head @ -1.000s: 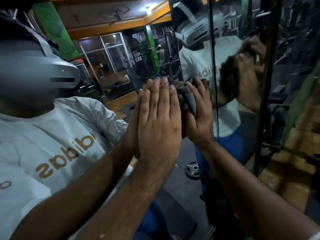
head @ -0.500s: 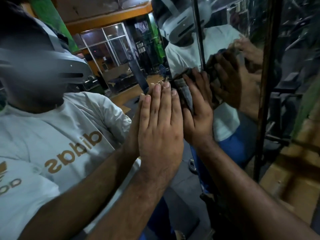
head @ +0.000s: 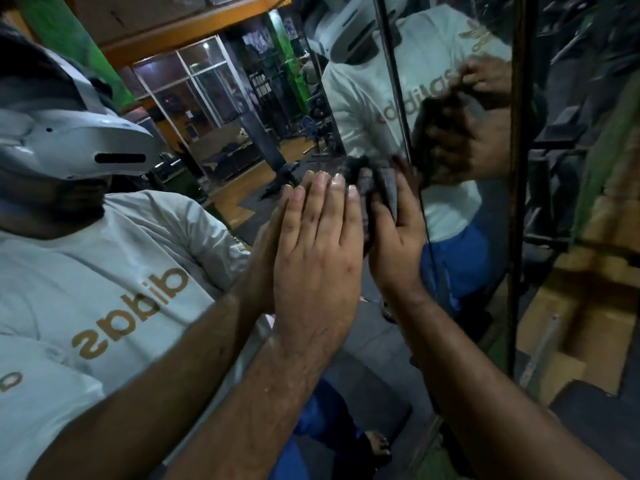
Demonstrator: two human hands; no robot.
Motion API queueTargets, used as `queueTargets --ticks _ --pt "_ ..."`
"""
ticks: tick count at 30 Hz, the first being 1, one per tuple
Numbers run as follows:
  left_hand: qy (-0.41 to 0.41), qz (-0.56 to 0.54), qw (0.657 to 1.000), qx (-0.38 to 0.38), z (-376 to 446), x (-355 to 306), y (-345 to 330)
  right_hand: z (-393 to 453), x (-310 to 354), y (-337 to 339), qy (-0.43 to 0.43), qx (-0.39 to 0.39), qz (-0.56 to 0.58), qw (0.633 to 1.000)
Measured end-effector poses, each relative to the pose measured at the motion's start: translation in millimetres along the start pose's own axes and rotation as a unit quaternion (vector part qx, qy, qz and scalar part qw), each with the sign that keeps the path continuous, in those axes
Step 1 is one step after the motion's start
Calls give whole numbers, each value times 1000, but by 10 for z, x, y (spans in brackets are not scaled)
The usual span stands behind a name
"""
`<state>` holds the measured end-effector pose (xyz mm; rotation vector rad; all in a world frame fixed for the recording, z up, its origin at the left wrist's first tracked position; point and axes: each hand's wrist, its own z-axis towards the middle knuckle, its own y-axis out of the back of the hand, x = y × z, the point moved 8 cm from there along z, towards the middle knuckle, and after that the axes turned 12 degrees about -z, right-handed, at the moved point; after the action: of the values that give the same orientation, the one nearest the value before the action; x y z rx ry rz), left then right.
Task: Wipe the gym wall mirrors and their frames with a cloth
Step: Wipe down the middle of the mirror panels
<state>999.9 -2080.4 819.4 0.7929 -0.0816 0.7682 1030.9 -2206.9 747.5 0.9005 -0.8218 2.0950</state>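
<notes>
The big wall mirror (head: 180, 258) fills the left of the view, throwing back the person in a pale grey T-shirt (head: 104, 271) with gold lettering and a white headset (head: 69, 147). Deep in that reflection sits the gym room: glass-panelled partition (head: 187, 95), orange beams, a green pillar (head: 62, 39).

A second mirror panel (head: 460, 220) meets the first at a corner, and a thin dark frame strip (head: 394, 81) runs down the joint. Farther right, another dark upright strip (head: 517, 168) crosses the glass, with blurred brown and green shapes beyond it.

Up front, two bare forearms reach in. The left hand (head: 317, 251) lies flat on the big mirror, fingers straight and together, palm to the glass, holding nothing; its reflection meets it edge to edge.

Just beside it, the right hand (head: 394, 237) presses a dark cloth (head: 379, 188) against the glass close to the corner strip, fingers spread over the bunched fabric. The left hand's fingertips hide part of that cloth.

The second panel shows the right hand reflected, dark fabric under it.

Low down, blue trousers and a bare foot (head: 377, 448) appear in reflection.
</notes>
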Motion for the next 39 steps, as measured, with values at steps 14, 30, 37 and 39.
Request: queueTargets --ticks 14,30,37,39 --pt "-11 58 996 68 -387 126 63 -642 -7 -137 51 13 -167 985" --pt "23 34 997 72 -1030 444 589 -1378 -123 -145 -45 -44 -208 976" --pt "-22 80 991 102 -1180 505 507 -1425 377 -420 -79 -15 -71 994" --pt "-29 90 990 100 -1187 489 491 -1557 417 -431 32 27 -130 991"
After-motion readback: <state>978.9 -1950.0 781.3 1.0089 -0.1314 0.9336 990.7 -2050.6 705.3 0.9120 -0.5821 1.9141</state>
